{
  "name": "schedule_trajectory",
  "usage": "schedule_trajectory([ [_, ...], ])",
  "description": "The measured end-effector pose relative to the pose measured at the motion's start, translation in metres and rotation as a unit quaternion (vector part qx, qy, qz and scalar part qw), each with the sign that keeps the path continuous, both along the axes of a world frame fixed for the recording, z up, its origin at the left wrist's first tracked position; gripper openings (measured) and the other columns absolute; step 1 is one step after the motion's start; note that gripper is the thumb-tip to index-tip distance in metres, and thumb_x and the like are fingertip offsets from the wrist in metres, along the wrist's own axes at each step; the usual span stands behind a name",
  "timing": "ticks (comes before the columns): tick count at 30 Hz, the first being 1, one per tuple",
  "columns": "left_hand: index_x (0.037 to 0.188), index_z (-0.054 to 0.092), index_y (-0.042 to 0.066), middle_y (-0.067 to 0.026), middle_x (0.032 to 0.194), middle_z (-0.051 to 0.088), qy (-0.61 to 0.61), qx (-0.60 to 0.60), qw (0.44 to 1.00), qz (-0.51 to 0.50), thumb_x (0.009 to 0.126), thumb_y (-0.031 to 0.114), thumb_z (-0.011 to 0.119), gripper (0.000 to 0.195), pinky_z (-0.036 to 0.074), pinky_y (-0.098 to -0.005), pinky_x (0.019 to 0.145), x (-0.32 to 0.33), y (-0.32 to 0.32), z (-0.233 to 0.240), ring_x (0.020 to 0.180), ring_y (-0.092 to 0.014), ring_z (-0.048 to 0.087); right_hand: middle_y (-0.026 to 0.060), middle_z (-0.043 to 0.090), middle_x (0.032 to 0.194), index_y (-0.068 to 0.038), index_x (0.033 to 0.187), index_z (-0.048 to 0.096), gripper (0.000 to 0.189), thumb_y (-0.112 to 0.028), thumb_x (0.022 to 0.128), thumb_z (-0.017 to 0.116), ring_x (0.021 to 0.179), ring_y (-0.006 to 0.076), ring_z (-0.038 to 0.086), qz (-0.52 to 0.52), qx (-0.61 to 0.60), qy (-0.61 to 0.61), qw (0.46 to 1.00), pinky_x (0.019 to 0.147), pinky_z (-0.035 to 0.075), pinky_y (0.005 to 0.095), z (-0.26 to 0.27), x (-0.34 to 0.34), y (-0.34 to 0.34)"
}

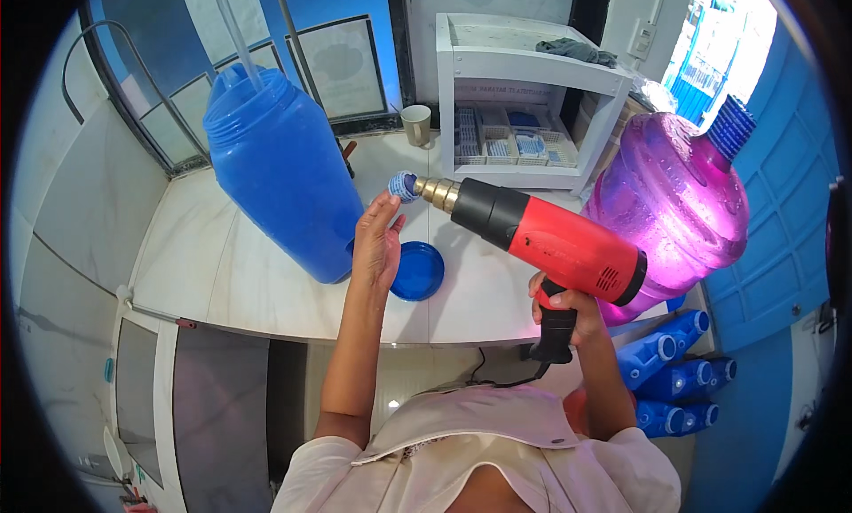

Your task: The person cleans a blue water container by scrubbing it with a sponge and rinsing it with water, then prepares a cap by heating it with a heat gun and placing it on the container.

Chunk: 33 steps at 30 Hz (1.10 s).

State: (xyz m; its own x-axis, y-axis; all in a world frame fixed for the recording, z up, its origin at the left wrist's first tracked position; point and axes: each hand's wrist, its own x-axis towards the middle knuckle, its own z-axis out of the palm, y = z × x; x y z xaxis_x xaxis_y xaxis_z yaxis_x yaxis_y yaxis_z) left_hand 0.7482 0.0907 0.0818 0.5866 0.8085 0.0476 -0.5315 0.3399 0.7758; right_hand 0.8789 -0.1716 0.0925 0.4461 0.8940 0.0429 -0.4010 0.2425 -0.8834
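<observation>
My left hand (381,237) pinches a small blue cap with a printed shrink band (403,187) between its fingertips above the counter. The metal nozzle of a red and black heat gun (566,240) points at the cap, its tip at or very near the opening. My right hand (580,316) is wrapped around the gun's black handle. Beside my left forearm stands a large blue plastic jug (286,180), uncapped, with a clear tube (236,34) running into its mouth. A round blue lid (418,271) lies on the counter just right of my left wrist.
A large water bottle (672,200), lit pink, stands at right with a printed seal (731,128) on its neck. A white shelf (532,60) behind holds baskets. A mug (417,125) stands by the window. Several blue jugs (675,373) sit below right. The gun's cord (512,382) hangs near my apron.
</observation>
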Motion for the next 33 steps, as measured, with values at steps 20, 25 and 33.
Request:
schedule_trajectory([
  [20,0.102,0.056,0.010,-0.0085,0.114,0.050,-0.151,-0.200,0.958,-0.136,0.085,0.022,0.058,0.021,0.035,-0.0437,0.094,-0.015,-0.004,0.010,0.108,-0.022,0.042,0.0125,0.056,0.078,0.005,0.083,0.055,0.028,-0.014,0.063,0.056,0.056,0.0190,0.058,0.040,0.023,0.078,0.996,0.051,0.049,0.0301,-0.021,0.003,0.008],
  [25,0.105,0.050,0.002,-0.0162,0.108,0.054,-0.104,-0.057,0.987,-0.108,0.086,0.015,0.056,0.024,0.046,-0.0334,0.086,-0.021,-0.019,0.028,0.100,-0.025,0.054,0.0116,0.055,0.076,0.005,0.083,0.055,0.029,-0.015,0.062,0.056,0.056,0.0187,0.058,0.025,0.019,0.061,0.998,0.051,0.048,0.0297,-0.007,0.007,0.003],
  [33,0.106,0.049,-0.003,-0.0149,0.100,0.059,-0.051,0.032,0.998,-0.010,0.083,0.008,0.057,0.027,0.051,-0.0261,0.077,-0.031,-0.002,0.016,0.094,-0.024,0.059,0.0094,0.054,0.076,0.004,0.084,0.055,0.030,-0.016,0.061,0.058,0.057,0.0170,0.058,0.049,0.017,0.009,0.999,0.053,0.047,0.0293,0.004,0.006,0.000],
])
